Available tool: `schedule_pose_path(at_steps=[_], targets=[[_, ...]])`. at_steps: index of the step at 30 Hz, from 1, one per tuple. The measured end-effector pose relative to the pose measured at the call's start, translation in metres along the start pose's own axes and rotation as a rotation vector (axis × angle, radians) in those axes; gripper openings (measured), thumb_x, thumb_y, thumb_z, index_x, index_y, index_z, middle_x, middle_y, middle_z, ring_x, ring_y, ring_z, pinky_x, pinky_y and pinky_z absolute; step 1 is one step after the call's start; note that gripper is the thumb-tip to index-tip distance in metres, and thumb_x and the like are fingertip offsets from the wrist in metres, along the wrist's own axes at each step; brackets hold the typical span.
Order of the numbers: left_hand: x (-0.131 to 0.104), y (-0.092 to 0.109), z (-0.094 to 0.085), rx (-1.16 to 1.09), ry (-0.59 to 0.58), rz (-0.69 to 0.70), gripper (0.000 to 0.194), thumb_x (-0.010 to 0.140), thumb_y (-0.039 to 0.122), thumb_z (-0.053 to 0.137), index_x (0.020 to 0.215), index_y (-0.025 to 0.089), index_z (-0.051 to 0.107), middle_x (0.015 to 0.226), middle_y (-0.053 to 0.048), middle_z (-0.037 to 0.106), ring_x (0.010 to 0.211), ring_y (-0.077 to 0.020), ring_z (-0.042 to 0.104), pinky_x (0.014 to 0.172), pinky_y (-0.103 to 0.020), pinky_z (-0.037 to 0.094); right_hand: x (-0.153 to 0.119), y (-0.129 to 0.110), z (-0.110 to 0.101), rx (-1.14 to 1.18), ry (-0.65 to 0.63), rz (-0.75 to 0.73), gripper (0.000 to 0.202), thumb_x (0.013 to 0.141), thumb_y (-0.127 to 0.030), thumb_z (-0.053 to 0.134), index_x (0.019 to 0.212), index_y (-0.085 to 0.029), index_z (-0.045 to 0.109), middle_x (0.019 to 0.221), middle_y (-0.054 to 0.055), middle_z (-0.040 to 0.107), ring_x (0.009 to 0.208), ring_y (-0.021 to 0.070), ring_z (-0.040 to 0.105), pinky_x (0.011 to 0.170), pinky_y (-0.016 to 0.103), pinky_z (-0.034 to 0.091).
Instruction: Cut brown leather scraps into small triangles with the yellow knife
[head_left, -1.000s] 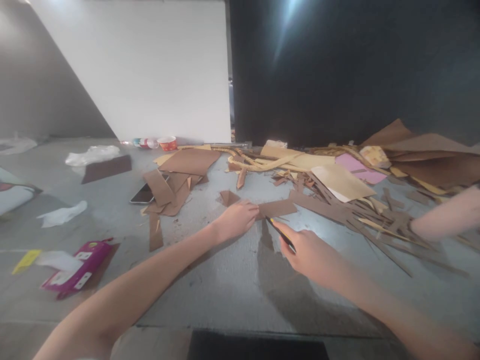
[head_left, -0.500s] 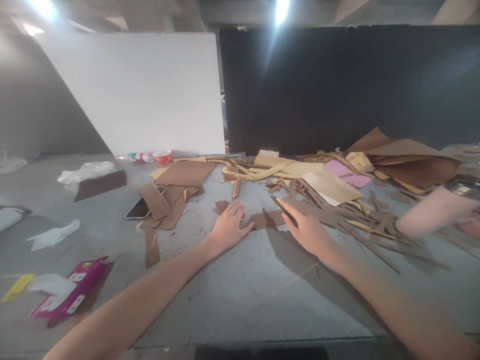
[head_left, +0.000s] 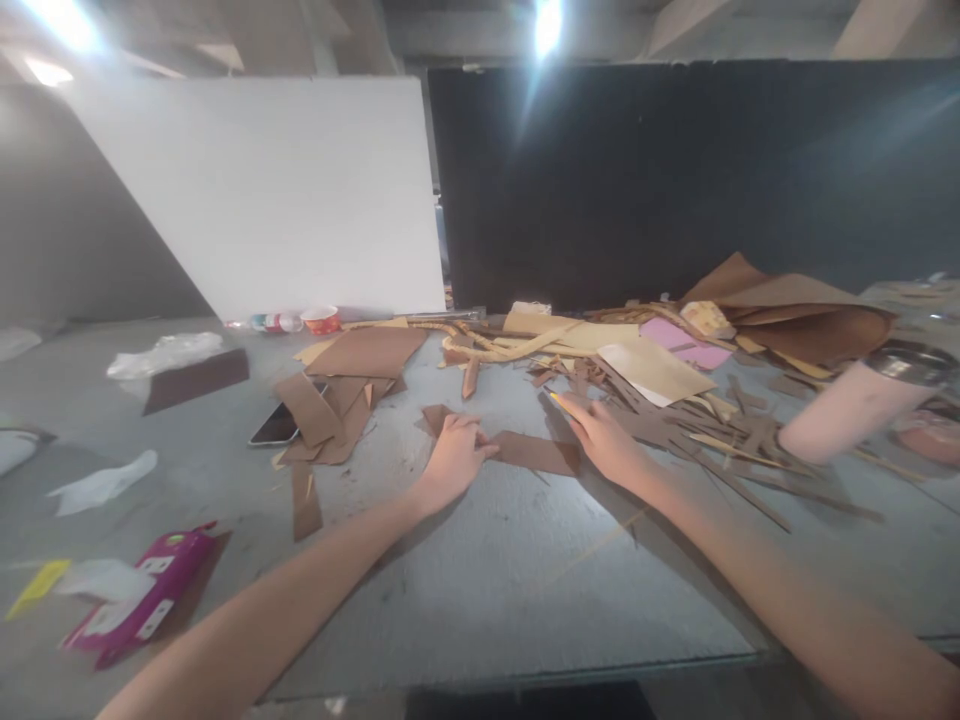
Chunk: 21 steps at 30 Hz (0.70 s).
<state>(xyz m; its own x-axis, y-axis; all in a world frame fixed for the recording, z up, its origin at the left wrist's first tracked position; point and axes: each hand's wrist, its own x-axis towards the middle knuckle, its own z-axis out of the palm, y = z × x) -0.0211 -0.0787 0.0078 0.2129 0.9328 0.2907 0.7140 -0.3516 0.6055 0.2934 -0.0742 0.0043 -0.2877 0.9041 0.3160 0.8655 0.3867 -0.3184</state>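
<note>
A flat brown strip of leather-like sheet (head_left: 536, 453) lies on the grey table between my two hands. At its left end my left hand (head_left: 456, 458) has its thumb and fingers drawn together on the strip's edge. A smaller brown scrap (head_left: 435, 418) sits just behind those fingers. My right hand (head_left: 616, 448) is closed around a slim yellow-and-black utility knife (head_left: 556, 399), which points forward and left; most of it is covered by the fingers. That hand is close to the strip's right end.
Brown offcuts (head_left: 724, 450) heap up on the right beside a pink tumbler (head_left: 855, 410). To the left, a phone (head_left: 276, 425) lies partly under brown pieces (head_left: 367, 352). A purple wipes pack (head_left: 161, 585) is at the near left. White and black panels stand behind.
My left fingers have drawn together at the strip's end. The right hand has turned, so less of the utility knife shows and more of the strip is visible. The view has shifted slightly.
</note>
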Motion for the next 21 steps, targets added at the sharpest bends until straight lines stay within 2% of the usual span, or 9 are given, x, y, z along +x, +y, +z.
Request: schedule_pose_path(at_steps=[3,6,9,10,12,15,17,19,21], targets=[[0.0,0.002,0.001,-0.042,0.015,0.0,0.014,0.082,0.017,0.089,0.075,0.019,0.076,0.125,-0.014,0.076,0.131,-0.0368,0.059,0.114,-0.054,0.045,0.0,0.004,0.008,-0.019,0.028,-0.023,0.057,0.112,-0.032,0.038,0.168,-0.034,0.047,0.1,0.008,0.055,0.084,0.0261,0.063,0.084,0.04,0.054],[-0.003,0.007,0.0,-0.11,0.028,0.001,0.009,0.085,0.017,0.084,0.082,0.02,0.076,0.109,-0.011,0.078,0.117,-0.0328,0.067,0.102,-0.047,0.052,-0.001,0.003,0.014,-0.059,0.14,-0.046,0.05,0.11,-0.033,0.044,0.156,-0.034,0.064,0.101,0.01,0.056,0.09,0.0286,0.061,0.088,0.044,0.053],[-0.008,0.016,0.0,-0.202,0.012,-0.016,0.004,0.09,0.017,0.075,0.09,0.021,0.076,0.096,-0.008,0.079,0.097,-0.0272,0.073,0.088,-0.039,0.055,-0.003,-0.009,0.006,-0.024,0.296,-0.038,0.041,0.11,-0.039,0.048,0.137,-0.036,0.078,0.125,0.017,0.062,0.112,0.0357,0.06,0.102,0.056,0.049],[-0.01,0.018,0.0,-0.243,0.008,-0.013,0.006,0.091,0.017,0.073,0.092,0.021,0.076,0.093,-0.007,0.079,0.092,-0.0258,0.074,0.086,-0.037,0.055,-0.003,-0.015,-0.001,0.042,0.307,-0.041,0.041,0.111,-0.043,0.046,0.134,-0.036,0.079,0.134,0.016,0.063,0.119,0.0372,0.059,0.107,0.059,0.046],[-0.013,0.023,0.002,-0.331,0.017,-0.006,0.007,0.092,0.017,0.072,0.094,0.022,0.077,0.092,-0.006,0.081,0.09,-0.0243,0.076,0.084,-0.035,0.056,-0.005,-0.028,-0.016,0.294,0.26,-0.05,0.044,0.112,-0.051,0.044,0.13,-0.034,0.08,0.132,0.013,0.069,0.125,0.0355,0.062,0.113,0.057,0.045],[-0.015,0.028,0.006,-0.519,0.044,-0.05,0.008,0.091,0.027,0.076,0.095,0.021,0.077,0.095,-0.007,0.082,0.093,-0.0248,0.077,0.082,-0.034,0.057,-0.008,-0.041,-0.033,0.83,0.144,0.045,0.058,0.11,-0.067,0.041,0.12,-0.027,0.081,0.119,0.011,0.079,0.116,0.031,0.072,0.107,0.049,0.053],[-0.015,0.031,0.007,-0.688,0.033,-0.098,0.02,0.09,0.038,0.079,0.096,0.019,0.075,0.095,-0.008,0.082,0.09,-0.0245,0.078,0.079,-0.033,0.057,-0.009,-0.043,-0.035,1.099,0.12,0.118,0.069,0.106,-0.077,0.039,0.113,-0.024,0.082,0.115,0.012,0.081,0.111,0.031,0.075,0.102,0.046,0.057],[-0.015,0.034,0.006,-0.825,0.008,-0.13,0.032,0.089,0.049,0.081,0.096,0.019,0.073,0.089,-0.008,0.081,0.082,-0.0229,0.076,0.077,-0.033,0.057,-0.011,-0.043,-0.031,1.215,0.122,0.156,0.072,0.101,-0.083,0.044,0.111,-0.023,0.082,0.113,0.012,0.082,0.111,0.0326,0.075,0.098,0.046,0.06],[-0.016,0.036,0.006,-0.882,-0.012,-0.141,0.039,0.088,0.055,0.082,0.096,0.018,0.071,0.082,-0.006,0.08,0.077,-0.0214,0.075,0.076,-0.032,0.055,-0.013,-0.042,-0.024,1.199,0.11,0.151,0.069,0.095,-0.085,0.056,0.109,-0.023,0.083,0.109,0.011,0.082,0.113,0.0347,0.074,0.097,0.046,0.061]])
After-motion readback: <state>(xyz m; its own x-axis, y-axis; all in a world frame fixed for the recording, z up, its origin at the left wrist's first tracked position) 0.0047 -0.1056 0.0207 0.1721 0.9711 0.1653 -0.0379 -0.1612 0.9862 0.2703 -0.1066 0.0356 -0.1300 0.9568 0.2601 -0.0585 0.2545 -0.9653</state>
